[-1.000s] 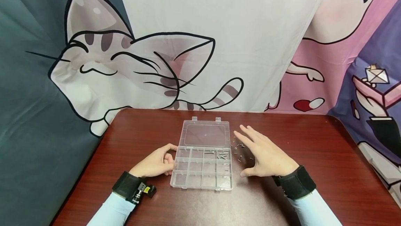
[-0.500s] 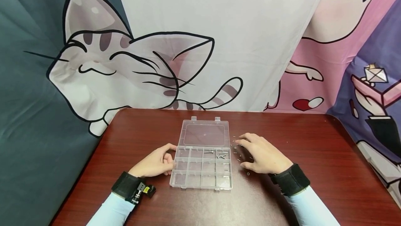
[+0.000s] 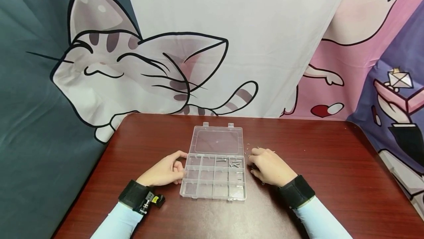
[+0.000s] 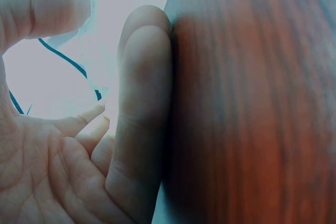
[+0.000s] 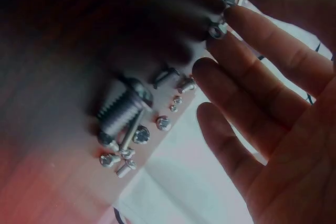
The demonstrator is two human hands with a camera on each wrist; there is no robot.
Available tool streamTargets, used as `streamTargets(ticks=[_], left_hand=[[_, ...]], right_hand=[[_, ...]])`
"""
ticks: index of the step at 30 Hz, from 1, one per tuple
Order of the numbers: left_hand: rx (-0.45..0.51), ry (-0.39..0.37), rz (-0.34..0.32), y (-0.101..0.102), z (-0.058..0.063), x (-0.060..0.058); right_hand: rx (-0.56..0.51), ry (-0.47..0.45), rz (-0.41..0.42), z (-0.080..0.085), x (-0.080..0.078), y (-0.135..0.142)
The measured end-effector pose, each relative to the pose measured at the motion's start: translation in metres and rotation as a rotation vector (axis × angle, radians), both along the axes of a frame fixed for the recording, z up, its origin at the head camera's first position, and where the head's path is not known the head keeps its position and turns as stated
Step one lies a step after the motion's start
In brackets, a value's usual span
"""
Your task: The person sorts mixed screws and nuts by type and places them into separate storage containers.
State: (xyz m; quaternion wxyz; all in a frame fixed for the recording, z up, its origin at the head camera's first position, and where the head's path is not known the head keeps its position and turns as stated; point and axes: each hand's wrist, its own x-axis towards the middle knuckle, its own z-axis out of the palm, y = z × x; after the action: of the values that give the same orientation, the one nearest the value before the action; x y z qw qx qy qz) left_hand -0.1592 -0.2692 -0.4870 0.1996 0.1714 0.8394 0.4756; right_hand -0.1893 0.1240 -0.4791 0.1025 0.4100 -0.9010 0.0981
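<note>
A clear plastic compartment box (image 3: 213, 187) lies on the table with its lid (image 3: 216, 140) laid back. Several screws (image 3: 236, 163) are in its back right compartments. At the box's left edge, my left hand (image 3: 162, 171) holds the side with thumb and fingers; the left wrist view shows the lower fingers (image 4: 144, 77) along the tabletop. Just right of the box, my right hand (image 3: 271, 167) reaches down with bent fingers over loose hardware. In the right wrist view its fingertips are right at a nut (image 5: 216, 30), near several scattered small screws (image 5: 123, 114).
The reddish-brown wooden table (image 3: 331, 158) extends on both sides of the box. Behind its back edge hangs a cloth (image 3: 251, 29) printed with cartoon animals. A few tiny metal bits lie behind my right hand, beside the lid.
From spread fingers above the hardware, my right hand has come down and toward me, its fingers bending in among the small parts. My left hand and the box stay where they were.
</note>
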Motion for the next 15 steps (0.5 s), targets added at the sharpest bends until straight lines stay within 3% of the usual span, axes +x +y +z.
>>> streamTargets(ticks=[15], left_hand=[[-0.007, 0.004, 0.001, 0.0008, -0.0001, -0.0003]], right_hand=[[-0.036, -0.013, -0.030, -0.0040, 0.0002, -0.0052]])
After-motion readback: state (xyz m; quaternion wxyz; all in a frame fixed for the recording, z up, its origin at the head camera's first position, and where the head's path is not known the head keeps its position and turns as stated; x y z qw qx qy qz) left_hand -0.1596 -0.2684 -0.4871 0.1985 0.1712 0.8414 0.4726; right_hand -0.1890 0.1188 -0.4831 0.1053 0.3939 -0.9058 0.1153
